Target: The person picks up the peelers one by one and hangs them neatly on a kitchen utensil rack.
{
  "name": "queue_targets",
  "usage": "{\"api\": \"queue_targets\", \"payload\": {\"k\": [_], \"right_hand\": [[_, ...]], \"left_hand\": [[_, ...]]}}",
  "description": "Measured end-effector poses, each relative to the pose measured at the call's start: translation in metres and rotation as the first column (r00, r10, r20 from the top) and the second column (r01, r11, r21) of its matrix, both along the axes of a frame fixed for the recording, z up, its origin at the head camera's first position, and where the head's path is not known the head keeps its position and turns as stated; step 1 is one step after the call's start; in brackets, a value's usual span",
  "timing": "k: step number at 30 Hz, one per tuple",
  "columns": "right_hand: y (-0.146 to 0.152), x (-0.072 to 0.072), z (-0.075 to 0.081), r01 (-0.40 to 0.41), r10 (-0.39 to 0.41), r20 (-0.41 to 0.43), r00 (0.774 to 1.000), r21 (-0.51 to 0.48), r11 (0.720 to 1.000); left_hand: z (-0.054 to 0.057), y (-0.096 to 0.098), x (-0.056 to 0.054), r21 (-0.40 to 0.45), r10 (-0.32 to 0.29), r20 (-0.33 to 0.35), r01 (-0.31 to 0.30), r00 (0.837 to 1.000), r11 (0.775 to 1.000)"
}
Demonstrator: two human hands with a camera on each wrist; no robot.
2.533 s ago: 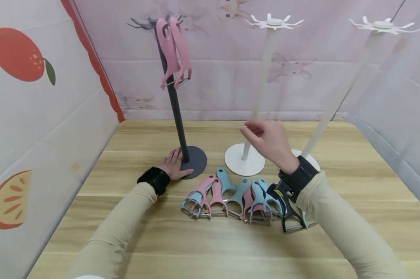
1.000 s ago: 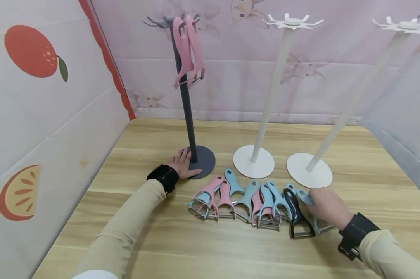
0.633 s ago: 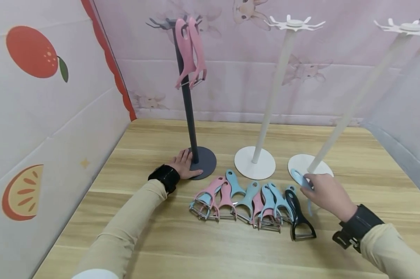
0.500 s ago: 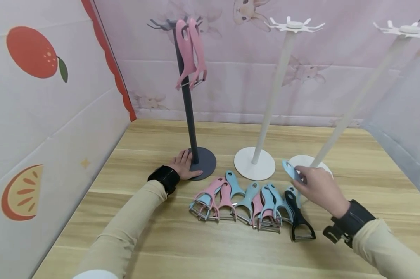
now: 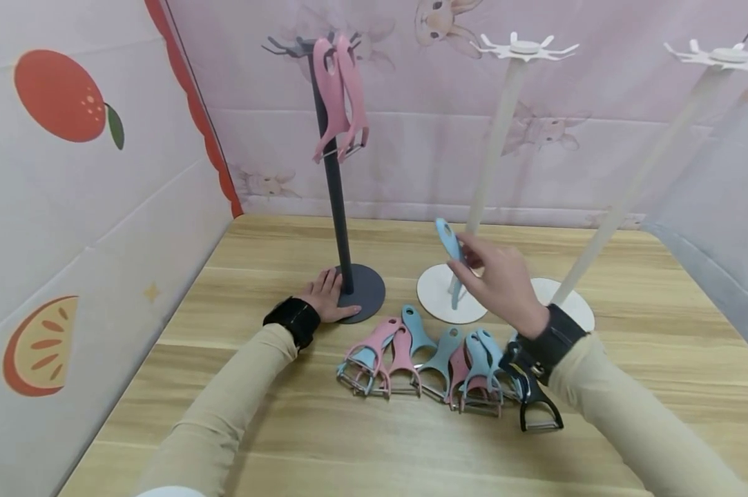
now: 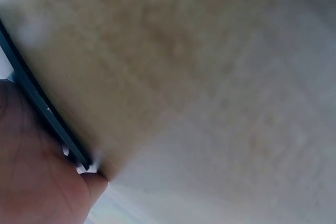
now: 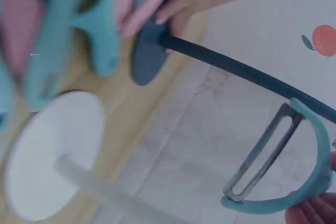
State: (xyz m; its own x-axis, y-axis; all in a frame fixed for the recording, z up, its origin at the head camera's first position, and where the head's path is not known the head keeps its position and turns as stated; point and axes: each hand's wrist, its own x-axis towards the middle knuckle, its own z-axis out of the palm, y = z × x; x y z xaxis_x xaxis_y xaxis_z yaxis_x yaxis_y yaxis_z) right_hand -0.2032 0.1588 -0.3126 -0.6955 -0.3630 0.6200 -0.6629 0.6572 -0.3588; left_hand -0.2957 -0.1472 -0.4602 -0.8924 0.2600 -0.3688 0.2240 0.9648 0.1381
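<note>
My right hand [image 5: 503, 279] pinches a light blue peeler [image 5: 449, 240], lifted in front of the middle white stand [image 5: 504, 117] with its handle pointing up. In the right wrist view the peeler's curved head [image 7: 317, 174] and its metal blade [image 7: 265, 150] show at the lower right. My left hand [image 5: 324, 295] rests with spread fingers on the round base of the dark grey stand [image 5: 366, 293]. Two pink peelers [image 5: 331, 96] hang from that stand's hooks. Below the bases lies a pile of pink and blue peelers [image 5: 438, 362], with a black peeler [image 5: 538, 407] at its right end, partly behind my right wrist.
Another white stand [image 5: 641, 179] leans in view at the right, its base partly hidden by my right hand. Both white stands have bare hooks on top. Printed cloth walls [image 5: 411, 166] surround the wooden table [image 5: 324, 442] at the back and sides.
My right hand reached to the pile's right end, took the light blue peeler, and carried it up and left to the middle stand. The left hand stays on the dark base.
</note>
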Motion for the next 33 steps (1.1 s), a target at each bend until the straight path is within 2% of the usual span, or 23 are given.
{"api": "queue_targets", "payload": {"k": [4,9,18,26,33], "right_hand": [[-0.020,-0.015,0.013,-0.045,0.042,-0.055,0.998,-0.055,0.997],[-0.042,-0.035,0.030,-0.092,0.081,-0.077,0.994,-0.158,0.983],[-0.078,-0.066,0.065,-0.055,0.005,-0.184,0.983,-0.264,0.963],[-0.097,-0.081,0.094,0.000,-0.061,-0.162,0.985,-0.355,0.935],[-0.104,-0.093,0.111,0.043,-0.096,-0.138,0.986,-0.343,0.938]], "left_hand": [[0.000,-0.001,0.000,0.001,0.001,0.010,-0.001,1.000,1.000],[-0.001,-0.001,0.002,-0.010,0.005,0.003,-0.005,1.000,1.000],[-0.006,0.002,0.005,0.010,0.003,-0.001,-0.003,1.000,1.000],[-0.006,0.004,0.007,0.012,0.012,0.005,-0.012,1.000,1.000],[-0.005,0.009,0.010,0.007,0.015,0.008,-0.015,1.000,1.000]]}}
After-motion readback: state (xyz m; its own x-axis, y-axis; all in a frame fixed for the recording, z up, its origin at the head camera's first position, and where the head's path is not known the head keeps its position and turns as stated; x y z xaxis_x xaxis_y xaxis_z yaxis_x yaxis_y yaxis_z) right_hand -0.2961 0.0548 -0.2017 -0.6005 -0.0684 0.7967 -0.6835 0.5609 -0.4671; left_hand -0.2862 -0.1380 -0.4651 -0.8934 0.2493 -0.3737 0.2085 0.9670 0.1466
